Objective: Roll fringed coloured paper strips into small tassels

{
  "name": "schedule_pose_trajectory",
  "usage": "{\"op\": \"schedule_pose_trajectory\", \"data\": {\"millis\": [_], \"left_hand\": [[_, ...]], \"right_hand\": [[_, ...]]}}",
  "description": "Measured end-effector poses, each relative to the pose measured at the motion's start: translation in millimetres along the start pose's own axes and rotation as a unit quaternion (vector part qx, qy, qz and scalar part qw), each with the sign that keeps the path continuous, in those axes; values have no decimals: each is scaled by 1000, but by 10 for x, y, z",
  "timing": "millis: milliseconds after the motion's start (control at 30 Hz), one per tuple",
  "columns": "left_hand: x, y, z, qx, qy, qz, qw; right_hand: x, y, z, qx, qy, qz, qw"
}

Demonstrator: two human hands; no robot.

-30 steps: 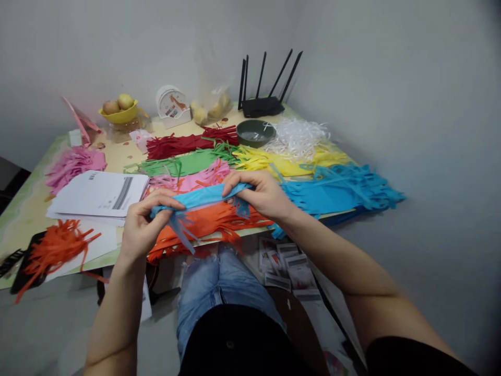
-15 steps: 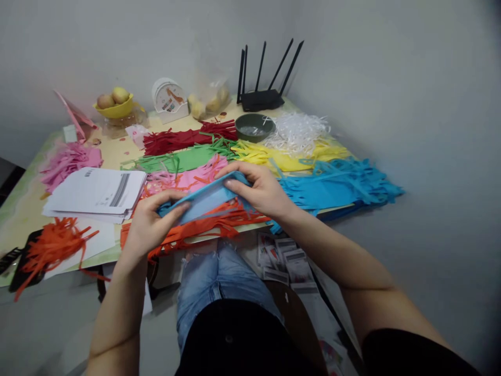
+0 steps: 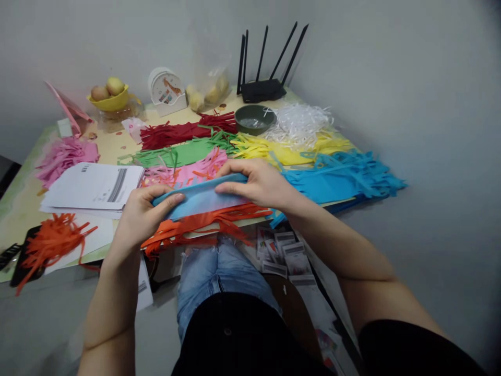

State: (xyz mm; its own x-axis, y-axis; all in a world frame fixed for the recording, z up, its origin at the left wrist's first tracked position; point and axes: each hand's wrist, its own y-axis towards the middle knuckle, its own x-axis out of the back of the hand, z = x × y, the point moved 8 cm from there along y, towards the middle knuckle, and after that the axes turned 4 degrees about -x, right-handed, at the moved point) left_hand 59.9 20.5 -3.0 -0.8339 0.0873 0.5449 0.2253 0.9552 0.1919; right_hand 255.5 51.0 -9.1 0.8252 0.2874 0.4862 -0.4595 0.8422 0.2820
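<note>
A light-blue sheet of tissue paper (image 3: 203, 198), folded along its upper edge, is stretched between my two hands above the table's front edge. My left hand (image 3: 144, 214) pinches its left end, thumb on top. At the right end my right hand (image 3: 254, 185) grips the folded edge, thumb in front and fingers behind. Under the sheet lie orange fringed strips (image 3: 188, 230), with pink fringed paper (image 3: 195, 172) just behind. Blue fringed paper (image 3: 332, 180) spreads to the right of my right hand. The fingertips behind the sheet are partly hidden.
White printed sheets (image 3: 96, 185) are stacked at left, near an orange tassel bundle (image 3: 57, 240). Farther back are green (image 3: 183, 152), dark red (image 3: 176, 133) and yellow fringes (image 3: 289, 154), a dark bowl (image 3: 254, 120), white shreds (image 3: 303, 122) and a router (image 3: 263, 90).
My hands have drawn the light-blue paper straighter and more level; the left hand has moved slightly left and up. The whole view has shifted a little.
</note>
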Motion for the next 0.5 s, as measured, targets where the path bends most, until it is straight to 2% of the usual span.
{"op": "schedule_pose_trajectory", "data": {"millis": [167,233,367,500], "left_hand": [[5,-18,106,47,-109,9,993],[29,-36,151,43,-157,-10,987],[40,-84,219,24,-260,-50,964],[18,-122,194,-5,-300,-62,952]], "right_hand": [[-48,-23,-83,-33,74,38,996],[-50,-43,-113,-42,139,28,989],[-30,-75,-111,-6,202,-25,979],[-118,-83,-115,7,264,-2,965]]}}
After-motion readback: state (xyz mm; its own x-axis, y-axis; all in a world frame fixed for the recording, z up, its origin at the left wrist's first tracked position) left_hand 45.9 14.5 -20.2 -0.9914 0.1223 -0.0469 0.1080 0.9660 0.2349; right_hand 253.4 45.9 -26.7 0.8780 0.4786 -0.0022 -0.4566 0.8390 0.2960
